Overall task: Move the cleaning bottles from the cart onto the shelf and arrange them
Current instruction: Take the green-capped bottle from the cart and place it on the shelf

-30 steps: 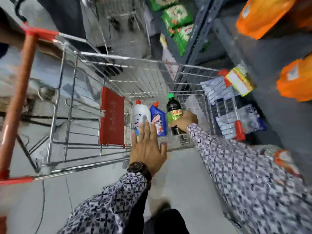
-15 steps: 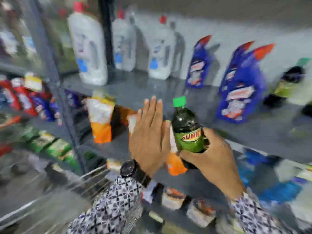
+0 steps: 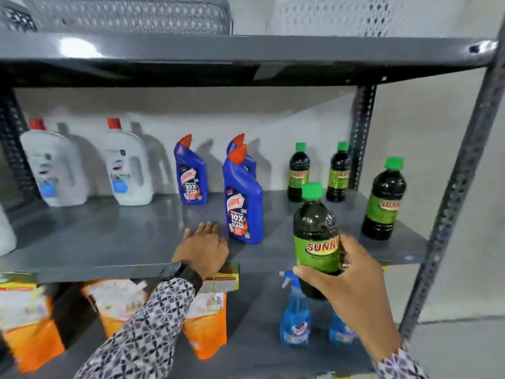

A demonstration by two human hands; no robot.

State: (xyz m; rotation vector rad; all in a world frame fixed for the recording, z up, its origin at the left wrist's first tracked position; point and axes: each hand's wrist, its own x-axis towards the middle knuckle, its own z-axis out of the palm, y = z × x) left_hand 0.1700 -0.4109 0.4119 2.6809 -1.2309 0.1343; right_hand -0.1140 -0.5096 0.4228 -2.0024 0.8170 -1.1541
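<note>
My right hand (image 3: 352, 291) grips a dark bottle (image 3: 315, 236) with a green cap and green label, upright, just in front of the grey shelf (image 3: 109, 236). My left hand (image 3: 203, 247) lies flat and empty on the shelf's front edge, beside a blue bottle (image 3: 243, 203) with a red cap. Behind it stand two more blue bottles (image 3: 191, 173). Two white jugs (image 3: 128, 168) with red caps stand at the back left. Three dark green-capped bottles (image 3: 384, 201) stand at the right. The cart is out of view.
A dark upright post (image 3: 453, 192) bounds the shelf on the right. The board above (image 3: 246, 58) hangs low over the bottles. On the shelf below stand orange pouches (image 3: 205, 329) and blue spray bottles (image 3: 295, 315). Part of another white jug (image 3: 5, 233) shows at the far left.
The view has swung from the cart up to the shelf. My right hand lifted the dark bottle out of the cart to the shelf front. My left hand came down flat on the shelf.
</note>
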